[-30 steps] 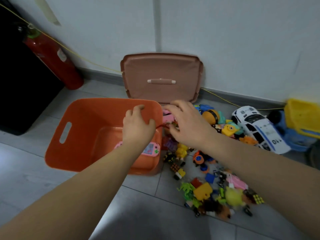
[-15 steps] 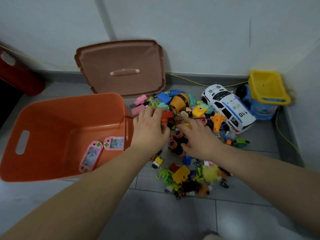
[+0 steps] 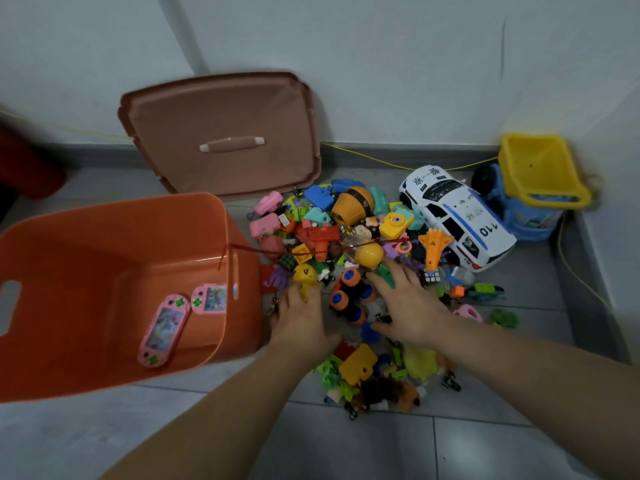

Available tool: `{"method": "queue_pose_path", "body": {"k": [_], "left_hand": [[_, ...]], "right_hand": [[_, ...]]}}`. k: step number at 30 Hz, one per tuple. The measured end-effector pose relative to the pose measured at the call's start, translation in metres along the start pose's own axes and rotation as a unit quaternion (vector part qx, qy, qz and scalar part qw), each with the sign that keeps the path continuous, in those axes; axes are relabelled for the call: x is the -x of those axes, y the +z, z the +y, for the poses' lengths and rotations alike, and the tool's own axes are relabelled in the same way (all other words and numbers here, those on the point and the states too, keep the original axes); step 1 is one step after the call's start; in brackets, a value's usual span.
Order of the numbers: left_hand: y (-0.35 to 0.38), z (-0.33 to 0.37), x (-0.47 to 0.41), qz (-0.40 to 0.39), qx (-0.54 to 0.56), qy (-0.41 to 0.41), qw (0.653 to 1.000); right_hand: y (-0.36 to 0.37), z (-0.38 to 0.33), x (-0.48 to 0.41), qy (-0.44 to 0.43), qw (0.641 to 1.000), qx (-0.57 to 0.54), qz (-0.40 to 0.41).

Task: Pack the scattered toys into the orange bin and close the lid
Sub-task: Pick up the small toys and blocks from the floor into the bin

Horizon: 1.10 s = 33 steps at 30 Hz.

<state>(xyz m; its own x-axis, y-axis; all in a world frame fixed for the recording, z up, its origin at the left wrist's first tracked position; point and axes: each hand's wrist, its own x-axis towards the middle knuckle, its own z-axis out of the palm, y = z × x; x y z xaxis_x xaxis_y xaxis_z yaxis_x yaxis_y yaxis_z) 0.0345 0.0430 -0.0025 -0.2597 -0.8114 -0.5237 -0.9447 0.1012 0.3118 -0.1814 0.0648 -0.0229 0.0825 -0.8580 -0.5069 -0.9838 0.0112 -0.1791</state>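
Observation:
The orange bin point(image 3: 104, 237) stands open on the floor at left, with two pink handheld games point(image 3: 164, 329) lying inside. Its brown lid point(image 3: 221, 133) leans against the wall behind it. To the right of the bin lies a pile of small toys point(image 3: 346, 230). My left hand point(image 3: 301, 320) rests on the pile's near left edge, fingertips against a yellow toy point(image 3: 304, 275). My right hand point(image 3: 412, 306) lies spread over the toys to the right. A toy car with orange wheels point(image 3: 349, 296) sits between the two hands.
A white police car point(image 3: 453, 216) and a blue toy truck with a yellow bucket point(image 3: 536, 188) stand at the right by the wall corner. A yellow cord point(image 3: 381, 162) runs along the skirting. A red object point(image 3: 27, 168) is at far left. Grey floor tiles lie in front.
Both hands have drawn back toward me, from the pile's middle to its near edge. The view has shifted a little to the right.

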Motion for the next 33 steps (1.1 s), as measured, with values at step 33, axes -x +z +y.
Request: {"method": "queue_pose_path", "body": {"k": [33], "left_hand": [[0.019,0.018,-0.061,-0.042,0.087,-0.111,0.989]], "right_hand": [[-0.020,0.004,-0.090,0.020,0.998,-0.056,-0.020]]}}
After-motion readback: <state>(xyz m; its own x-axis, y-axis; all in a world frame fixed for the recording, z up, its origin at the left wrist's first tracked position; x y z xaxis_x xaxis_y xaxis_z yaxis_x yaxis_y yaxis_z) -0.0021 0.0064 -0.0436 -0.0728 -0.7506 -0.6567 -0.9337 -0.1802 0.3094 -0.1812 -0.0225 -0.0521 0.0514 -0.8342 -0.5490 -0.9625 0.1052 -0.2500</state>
